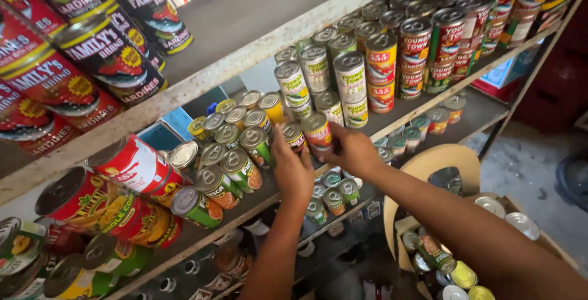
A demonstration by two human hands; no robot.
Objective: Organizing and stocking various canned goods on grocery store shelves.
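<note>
Two bare arms reach up to a wooden shelf (392, 125) packed with tinned food. The right hand (350, 150) grasps a small round can (316, 131) with a red label and a silvery pull-tab lid, holding it upright at the shelf's front edge. The left hand (293, 168), fingers curled, grips a second small can (294, 135), similar in shape with a reddish label, just beside the first. Green-labelled cans (236, 168) crowd the shelf to the left; taller stacked red and white cans (398, 55) stand to the right. Below the arms, a cardboard box (527, 226) holds more tins.
</note>
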